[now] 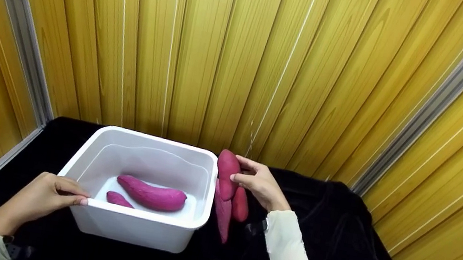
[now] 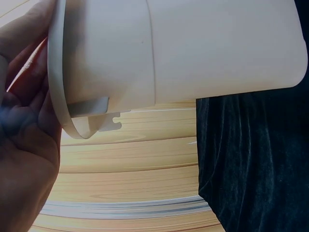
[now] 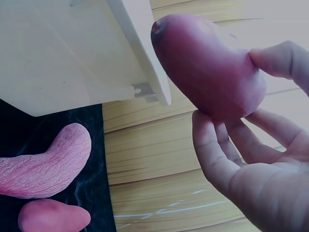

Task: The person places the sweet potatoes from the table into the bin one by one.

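Note:
My left hand [image 1: 47,193] grips the front left corner of a white plastic bin's rim [image 1: 142,215], thumb on the rim. Inside the bin lie a long purple sweet potato [image 1: 154,195] and another sweet potato [image 1: 118,199], partly hidden by the front wall. In my right hand [image 1: 260,185] a smooth reddish sweet potato [image 1: 228,172] is held between thumb and fingers, just outside the bin's right rim. The right wrist view shows this sweet potato [image 3: 207,67] raised beside the bin wall. Below it are a wrinkled sweet potato [image 1: 222,215] and a smaller red one [image 1: 240,204].
Black cloth [image 1: 309,256] covers the table under the bin. Yellow wood-patterned panels [image 1: 243,57] rise behind and on both sides, with grey metal posts [image 1: 433,107] at the corners.

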A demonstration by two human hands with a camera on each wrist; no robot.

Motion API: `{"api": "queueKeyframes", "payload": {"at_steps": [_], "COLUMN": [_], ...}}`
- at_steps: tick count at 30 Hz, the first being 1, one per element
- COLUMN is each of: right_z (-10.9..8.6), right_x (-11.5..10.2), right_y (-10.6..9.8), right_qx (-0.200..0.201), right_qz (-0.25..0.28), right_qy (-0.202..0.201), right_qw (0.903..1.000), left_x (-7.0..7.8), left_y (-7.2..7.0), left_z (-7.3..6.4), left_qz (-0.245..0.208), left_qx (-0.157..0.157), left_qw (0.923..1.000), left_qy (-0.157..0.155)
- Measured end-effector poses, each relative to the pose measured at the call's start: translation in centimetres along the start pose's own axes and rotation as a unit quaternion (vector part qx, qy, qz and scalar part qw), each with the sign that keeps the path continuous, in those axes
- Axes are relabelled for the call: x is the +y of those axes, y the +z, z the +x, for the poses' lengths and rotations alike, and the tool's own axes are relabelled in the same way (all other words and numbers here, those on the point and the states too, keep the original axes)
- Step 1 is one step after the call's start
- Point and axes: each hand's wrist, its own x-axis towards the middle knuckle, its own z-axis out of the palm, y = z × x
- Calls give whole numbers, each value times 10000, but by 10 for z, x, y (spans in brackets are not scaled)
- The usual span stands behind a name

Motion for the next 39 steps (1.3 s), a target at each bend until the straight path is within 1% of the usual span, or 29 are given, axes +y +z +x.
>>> {"api": "queueKeyframes", "payload": {"at_steps": [7, 26, 29, 35, 39], "right_z": [1, 9, 10, 13, 16], "right_x": [-5, -18, -20, -26, -29], "right_y": [5, 18, 20, 28, 34], "right_qx": [13, -198, -278, -296, -339], "right_qz": [13, -50, -123, -298, -457], "right_qy": [-17, -115, -159, -116, -130], "right_qw": [10000, 9997, 9994, 9991, 9983], "left_x": [0, 0, 0, -1, -1], "left_y": [0, 1, 2, 2, 1], "left_z": [-1, -1, -2, -2, -2], "left_qz": [17, 14, 6, 22, 14], "left_qx": [46, 89, 119, 171, 145], "left_qw": [10000, 9999, 9999, 9996, 9997], "left_qy": [57, 59, 104, 209, 171]}}
